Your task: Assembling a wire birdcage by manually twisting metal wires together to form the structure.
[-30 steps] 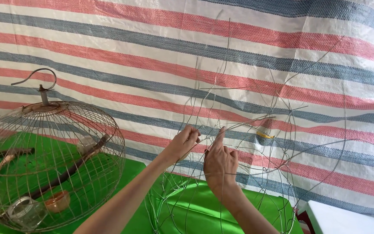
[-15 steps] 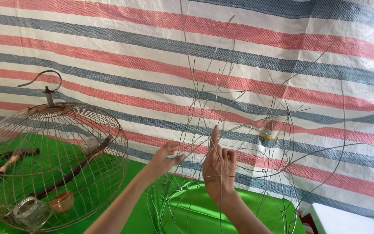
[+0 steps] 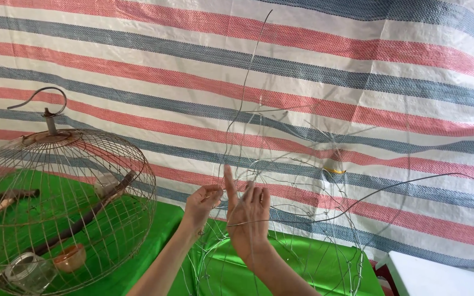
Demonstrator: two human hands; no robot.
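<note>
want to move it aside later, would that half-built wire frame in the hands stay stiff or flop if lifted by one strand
The wire frame would probably flex and sway: its strands are thin, and several loose ends curve off freely. It looks light for its size, being mostly open space. It may snag, since the left hand and right hand work among crossing wires.

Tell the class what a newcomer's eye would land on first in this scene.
First, the striped tarp of red, white and blue bands filling the whole background. Next, the domed wire cage at the left on the green cloth, with a hook on top and branches, a jar and a small cup inside. In the middle, the left hand and right hand work at a loose wire frame of thin bent strands.
</note>
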